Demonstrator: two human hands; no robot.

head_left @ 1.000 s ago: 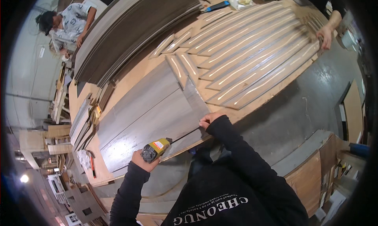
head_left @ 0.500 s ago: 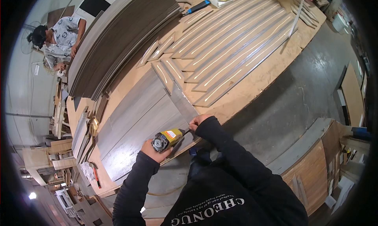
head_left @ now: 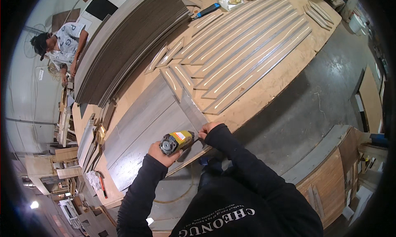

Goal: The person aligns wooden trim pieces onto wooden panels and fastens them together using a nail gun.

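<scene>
My left hand [head_left: 162, 153] grips a yellow nail gun [head_left: 178, 141] with a round grey end cap. The tool's dark nose sits low over the near edge of a grey wood-grain panel [head_left: 144, 131], just beside my right hand [head_left: 210, 128]. The right fingers are pinched together at the near end of a grey cross strip [head_left: 190, 111] along the panel's right end; what they hold, if anything, is hidden. Past that strip lie several narrow grey slats [head_left: 247, 67], most with a pale bead of glue along them.
A tall stack of dark boards [head_left: 132, 43] stands along the table's far left side. A blue-handled tool [head_left: 207, 10] and a glue tub [head_left: 231, 1] lie at the back. Red-handled pliers [head_left: 102, 185] rest at the left corner. A co-worker [head_left: 64, 43] stands behind the stack.
The nail gun has tilted slightly, while both hands keep nearly the same place. The long strip and another person's hand at the upper right have gone from view. The co-worker's arms have moved.
</scene>
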